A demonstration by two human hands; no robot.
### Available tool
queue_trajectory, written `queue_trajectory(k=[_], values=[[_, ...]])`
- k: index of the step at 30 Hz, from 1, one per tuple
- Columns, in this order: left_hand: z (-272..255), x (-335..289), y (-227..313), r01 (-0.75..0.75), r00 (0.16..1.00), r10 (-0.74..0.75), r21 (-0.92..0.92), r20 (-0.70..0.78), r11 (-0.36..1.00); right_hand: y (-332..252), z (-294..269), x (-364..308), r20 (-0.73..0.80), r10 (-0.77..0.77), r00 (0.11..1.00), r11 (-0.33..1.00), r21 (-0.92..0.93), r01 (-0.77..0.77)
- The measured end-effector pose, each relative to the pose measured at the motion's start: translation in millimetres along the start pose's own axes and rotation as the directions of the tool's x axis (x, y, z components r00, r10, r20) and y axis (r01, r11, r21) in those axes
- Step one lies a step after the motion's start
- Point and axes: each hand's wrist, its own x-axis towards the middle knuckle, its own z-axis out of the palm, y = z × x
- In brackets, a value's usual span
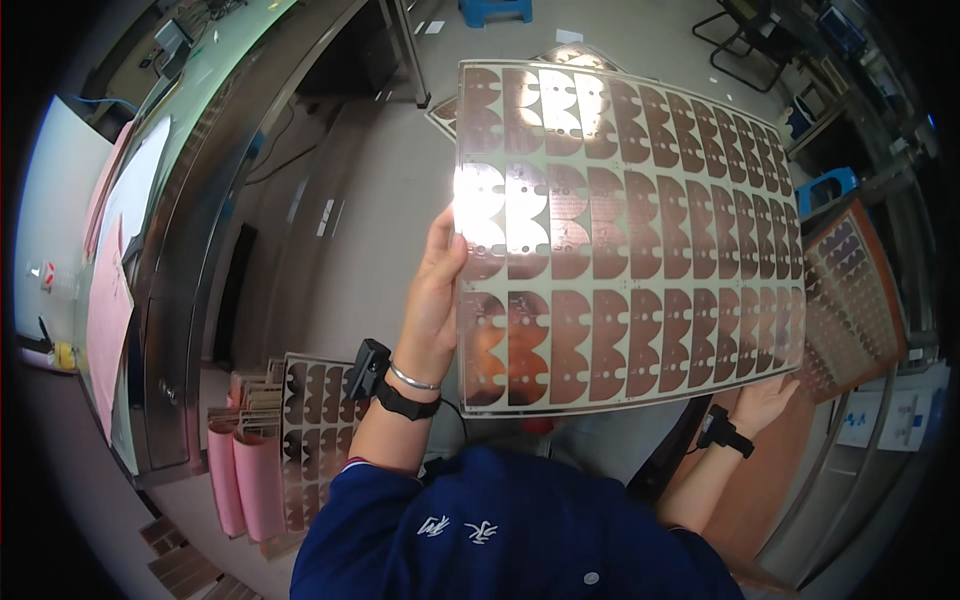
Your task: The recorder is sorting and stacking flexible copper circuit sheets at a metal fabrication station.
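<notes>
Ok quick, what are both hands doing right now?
Left hand: holding the copper-patterned panel by its left edge.
Right hand: at its lower right corner; fingers partly hidden, grip unclear.

A glossy rectangular panel (640,225) with three rows of coppery scalloped shapes is held up, slightly tilted

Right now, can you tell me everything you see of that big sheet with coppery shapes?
The sheet is broad, thin and flat, apparently rigid, with pale greenish gaps between three rows of shiny, coppery shapes that have rounded outlines and notches. Glare whitens parts of its upper left; an orange reflection shows lower left. It is held up, patterned face toward the camera. The left hand grips its left edge; the right hand is at its lower right corner, contact partly hidden.
</notes>
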Motion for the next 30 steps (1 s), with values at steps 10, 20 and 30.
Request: queue_trajectory(k=[10, 20, 30], values=[[-11, -2, 8, -0.037, 0.997, 0.035, 0.025, 0.075, 0.999, 14, 4, 17, -0.325, 0.012, 0.946, 1.0, -0.019, -0.019], [-29, 15, 24, -0.184, 0.979, 0.19, 0.082, -0.078, 0.98, -2, 31, 28, -0.16, -0.018, 0.987, 0.997, -0.082, 0.005], [-43, 16, 16, -0.248, 0.941, 0.287, 0.21, -0.182, 0.946, 14, 102, 48, -0.033, -0.046, 0.998, 0.994, -0.103, 0.042]])
